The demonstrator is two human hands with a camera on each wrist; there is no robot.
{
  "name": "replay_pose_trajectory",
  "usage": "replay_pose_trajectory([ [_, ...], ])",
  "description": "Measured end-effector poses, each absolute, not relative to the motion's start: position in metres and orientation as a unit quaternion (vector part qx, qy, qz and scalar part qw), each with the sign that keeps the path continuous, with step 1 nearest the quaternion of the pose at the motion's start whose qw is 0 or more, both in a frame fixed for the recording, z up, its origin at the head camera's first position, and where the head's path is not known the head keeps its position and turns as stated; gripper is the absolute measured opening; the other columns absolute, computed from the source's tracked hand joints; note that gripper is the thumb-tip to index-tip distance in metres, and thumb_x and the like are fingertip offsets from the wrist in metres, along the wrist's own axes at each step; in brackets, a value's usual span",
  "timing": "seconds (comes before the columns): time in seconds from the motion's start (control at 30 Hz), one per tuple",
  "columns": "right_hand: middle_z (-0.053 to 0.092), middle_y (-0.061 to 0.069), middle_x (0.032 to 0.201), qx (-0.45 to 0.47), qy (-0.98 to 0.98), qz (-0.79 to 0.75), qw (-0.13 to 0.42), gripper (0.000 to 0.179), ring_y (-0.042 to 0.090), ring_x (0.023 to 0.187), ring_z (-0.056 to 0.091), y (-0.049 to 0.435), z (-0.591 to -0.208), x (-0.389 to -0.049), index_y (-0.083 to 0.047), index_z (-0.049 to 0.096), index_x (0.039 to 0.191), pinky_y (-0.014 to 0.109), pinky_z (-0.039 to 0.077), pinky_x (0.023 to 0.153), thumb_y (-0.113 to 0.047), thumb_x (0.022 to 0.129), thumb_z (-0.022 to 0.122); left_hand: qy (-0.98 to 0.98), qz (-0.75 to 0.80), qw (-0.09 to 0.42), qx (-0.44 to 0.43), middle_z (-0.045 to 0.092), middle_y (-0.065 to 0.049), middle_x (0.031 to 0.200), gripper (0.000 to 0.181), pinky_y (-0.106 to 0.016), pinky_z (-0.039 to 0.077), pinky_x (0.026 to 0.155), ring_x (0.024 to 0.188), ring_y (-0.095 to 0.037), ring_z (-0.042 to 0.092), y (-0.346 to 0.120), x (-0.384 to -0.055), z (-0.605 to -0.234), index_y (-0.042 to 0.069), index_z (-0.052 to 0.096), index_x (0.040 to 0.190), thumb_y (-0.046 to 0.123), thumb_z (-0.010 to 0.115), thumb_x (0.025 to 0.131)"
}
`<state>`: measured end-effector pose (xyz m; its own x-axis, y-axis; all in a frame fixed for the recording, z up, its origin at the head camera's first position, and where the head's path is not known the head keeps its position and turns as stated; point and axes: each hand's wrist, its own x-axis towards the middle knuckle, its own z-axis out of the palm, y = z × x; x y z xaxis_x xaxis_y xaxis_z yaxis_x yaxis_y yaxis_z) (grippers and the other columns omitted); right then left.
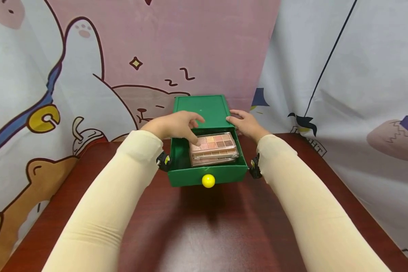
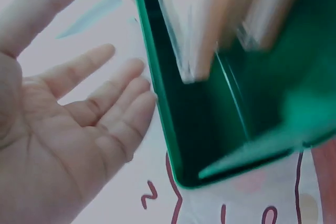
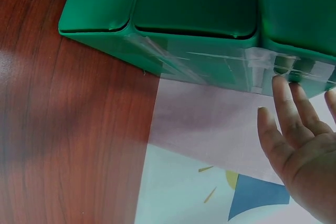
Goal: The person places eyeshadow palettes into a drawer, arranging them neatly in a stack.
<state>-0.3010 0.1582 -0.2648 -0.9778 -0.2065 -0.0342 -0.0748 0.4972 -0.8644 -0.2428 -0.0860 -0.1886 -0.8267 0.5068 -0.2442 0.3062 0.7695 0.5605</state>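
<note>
On the table stands a green box (image 1: 202, 109) whose drawer (image 1: 187, 178) is pulled out, with a round yellow knob (image 1: 208, 181) on its front. A stack of eyeshadow palettes (image 1: 217, 142) lies inside the drawer, toward its right; the top one shows rows of pink and brown pans. My left hand (image 1: 176, 124) hovers over the drawer's left side, its thumb by the palettes, fingers loosely spread and holding nothing in the left wrist view. Fingers of my right hand (image 1: 246, 124) rest against the box's right side, nearly straight in the right wrist view.
The dark red-brown table (image 1: 204, 234) extends in front of the box and to both sides. Right behind it hangs a cloth backdrop (image 1: 207, 45) with cartoon animals. Clear tape (image 3: 257, 69) runs along the box's side.
</note>
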Motion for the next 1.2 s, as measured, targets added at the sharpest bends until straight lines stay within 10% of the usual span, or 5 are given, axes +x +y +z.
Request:
replay_pose_trajectory([
  [0.57,0.030,0.017,0.154,-0.087,0.866,-0.486,0.075,0.060,0.041,0.128,0.044,0.162,-0.262,-0.298,-0.015,0.027,0.153,0.053,0.039,0.102,-0.033,0.101,0.049,0.832,0.506,0.093,0.208,0.051,-0.016,0.136,0.055,-0.047,0.039,0.103,0.120,-0.029,0.052,-0.130,-0.222,-0.194,0.012,0.044,0.142,0.020,0.065,0.091],
  [1.0,0.038,0.016,0.149,-0.092,0.884,-0.451,0.076,0.061,0.034,0.121,0.051,0.164,-0.257,-0.303,-0.016,0.030,0.152,0.049,0.045,0.095,-0.038,0.100,0.050,0.710,0.651,0.134,0.233,0.054,-0.025,0.116,0.043,-0.030,0.052,0.085,0.101,-0.023,0.062,-0.126,-0.156,-0.224,-0.008,0.042,0.133,0.005,0.052,0.093],
  [1.2,0.044,0.016,0.144,-0.102,0.890,-0.438,0.073,0.061,0.032,0.114,0.054,0.167,-0.255,-0.306,-0.014,0.033,0.151,0.046,0.046,0.090,-0.039,0.099,0.052,0.689,0.663,0.200,0.215,0.062,-0.012,0.100,0.038,-0.029,0.054,0.081,0.091,-0.020,0.064,-0.118,-0.132,-0.250,-0.014,0.045,0.122,0.010,0.053,0.094],
])
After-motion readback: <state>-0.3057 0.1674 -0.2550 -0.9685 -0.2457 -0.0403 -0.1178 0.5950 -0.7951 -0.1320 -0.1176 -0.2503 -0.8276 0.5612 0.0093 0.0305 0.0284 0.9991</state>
